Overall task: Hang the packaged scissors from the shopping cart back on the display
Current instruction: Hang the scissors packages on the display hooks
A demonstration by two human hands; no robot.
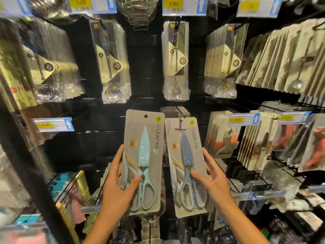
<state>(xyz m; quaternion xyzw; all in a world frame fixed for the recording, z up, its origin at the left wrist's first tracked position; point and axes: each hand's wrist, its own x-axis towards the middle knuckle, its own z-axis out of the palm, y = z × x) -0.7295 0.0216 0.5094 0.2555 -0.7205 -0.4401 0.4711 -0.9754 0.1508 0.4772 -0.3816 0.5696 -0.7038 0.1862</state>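
Left grip (pixel 121 189): clamped on mint scissors pack (pixel 143 161), held upright before the display, hole free.
Right grip (pixel 211 178): clamped on grey-blue scissors pack (pixel 188 164) — its hole at the peg hook (pixel 180 128).
Advice: keep card square to hook, slide fully back — then hang mint pack.

Both scissors packs are matt grey card under a clear glossy plastic blister: the mint-handled scissors pack (pixel 143 161) and the blue-grey scissors pack (pixel 189 166), with smooth plastic handles. The spoon packets (pixel 175 60) above are shiny, crinkled clear film over card, showing polished metal. The price tags (pixel 183 6) look like paper in glossy plastic holders.
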